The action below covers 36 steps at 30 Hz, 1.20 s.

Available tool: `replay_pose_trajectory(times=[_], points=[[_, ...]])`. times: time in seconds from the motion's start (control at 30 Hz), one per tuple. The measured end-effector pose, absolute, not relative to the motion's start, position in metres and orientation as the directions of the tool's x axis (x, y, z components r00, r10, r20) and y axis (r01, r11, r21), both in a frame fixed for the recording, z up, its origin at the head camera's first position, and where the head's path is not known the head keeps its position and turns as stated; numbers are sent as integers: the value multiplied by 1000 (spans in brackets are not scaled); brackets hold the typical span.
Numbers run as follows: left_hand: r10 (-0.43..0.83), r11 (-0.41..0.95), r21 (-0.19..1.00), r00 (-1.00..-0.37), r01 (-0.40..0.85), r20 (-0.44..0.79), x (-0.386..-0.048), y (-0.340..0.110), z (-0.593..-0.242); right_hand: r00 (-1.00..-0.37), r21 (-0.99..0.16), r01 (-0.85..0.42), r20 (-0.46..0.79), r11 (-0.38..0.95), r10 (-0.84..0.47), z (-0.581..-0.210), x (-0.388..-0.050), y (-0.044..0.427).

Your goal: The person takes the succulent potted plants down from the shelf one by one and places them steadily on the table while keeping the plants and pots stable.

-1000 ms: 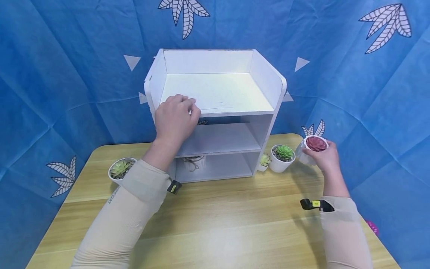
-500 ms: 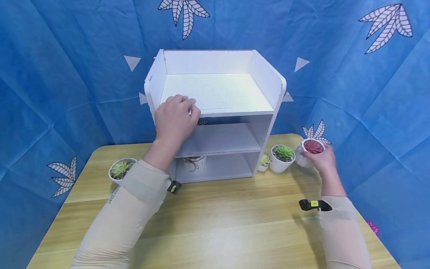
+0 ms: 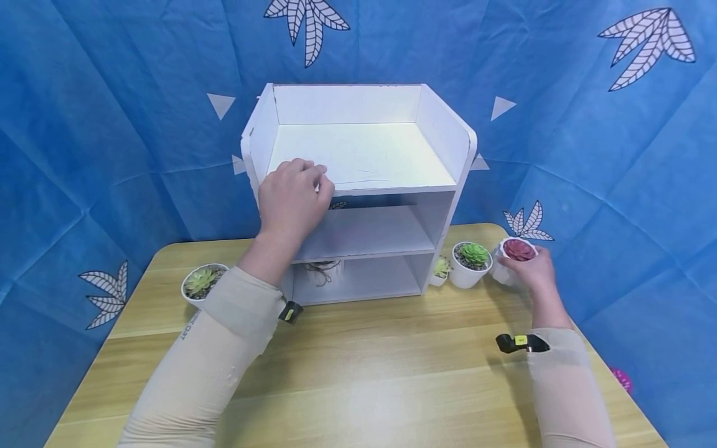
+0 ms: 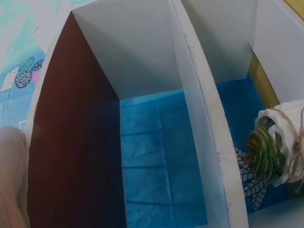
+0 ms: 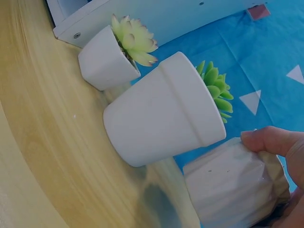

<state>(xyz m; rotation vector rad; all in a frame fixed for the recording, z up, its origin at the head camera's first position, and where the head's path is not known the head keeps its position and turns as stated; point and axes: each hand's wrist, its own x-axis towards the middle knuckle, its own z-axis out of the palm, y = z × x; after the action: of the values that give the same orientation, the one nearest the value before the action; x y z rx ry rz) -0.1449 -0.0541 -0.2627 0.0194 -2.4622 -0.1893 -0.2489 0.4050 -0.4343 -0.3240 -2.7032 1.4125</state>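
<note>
In the head view my right hand (image 3: 536, 269) grips a white faceted pot (image 3: 500, 274) with a dark red succulent (image 3: 518, 250), near the table's back right corner. The right wrist view shows my thumb (image 5: 263, 140) at the rim of this faceted pot (image 5: 228, 190); whether its base touches the table I cannot tell. Close beside it stands a round white pot (image 3: 464, 275) with a bright green succulent. My left hand (image 3: 294, 196) rests at the front left of the white shelf's top board (image 3: 364, 155), fingers loosely bent, fingertips hidden.
A small pot with a pale succulent (image 3: 442, 266) stands against the shelf's right side. Another potted succulent (image 3: 203, 281) stands left of the shelf. Inside the lower compartment sits a twine-tied white pot (image 4: 290, 142). Blue cloth (image 3: 140, 124) hangs behind the wooden table (image 3: 364, 373).
My right hand has moved slightly left and down with the red succulent's pot, closer to the green succulent. The left hand and the shelf have stayed in place.
</note>
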Motion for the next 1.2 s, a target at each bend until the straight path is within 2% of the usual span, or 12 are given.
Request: replay_pose_trajectory(times=[1.2], points=[[-57, 989, 142, -776, 42, 628, -144, -55, -262, -961, -822, 250, -147, 511, 233, -454, -254, 404]])
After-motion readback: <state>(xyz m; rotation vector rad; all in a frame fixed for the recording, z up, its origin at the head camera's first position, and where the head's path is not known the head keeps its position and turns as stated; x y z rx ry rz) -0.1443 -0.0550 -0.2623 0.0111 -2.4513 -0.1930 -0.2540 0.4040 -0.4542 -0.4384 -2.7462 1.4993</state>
